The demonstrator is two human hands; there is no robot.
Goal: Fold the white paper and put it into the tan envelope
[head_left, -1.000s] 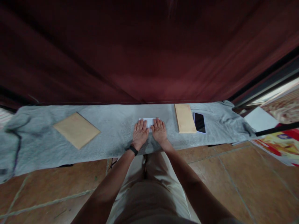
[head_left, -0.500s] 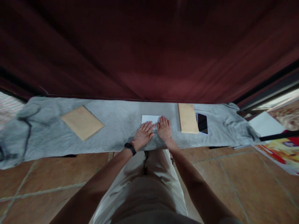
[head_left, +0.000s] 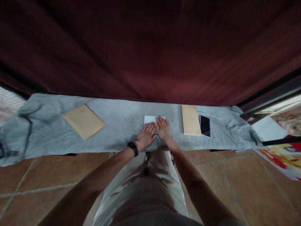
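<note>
Both bare hands lie flat and open, palms down, on a small rectangular sheet of white paper (head_left: 149,119) near the middle of a long, narrow counter (head_left: 122,122) covered in soft grey plush cloth (head_left: 228,131). The left hand (head_left: 146,135) angles inward across the paper's near left part, fingers stretched out, with a black band (head_left: 133,148) around the wrist. The right hand (head_left: 164,128) covers the paper's right part, its fingers pointing toward the far edge. Neither hand grips anything. They sit side by side, so close at the fingertips and thumb that it is hard to tell whether they touch. The paper's far left corner shows uncovered beyond the fingers.

Well to the left, a flat tan paper envelope (head_left: 84,121) lies turned at a slant. To the right of the hands rests a thicker, rectangular tan paper packet (head_left: 191,121), and just beside it lies a dark-screened smartphone (head_left: 205,126) with a pale purple edge. Dark red fabric (head_left: 150,62) rises behind the counter. At the far right are a white sheet (head_left: 269,128) and a red and yellow printed piece (head_left: 285,158), above brown floor tiles (head_left: 211,182).
</note>
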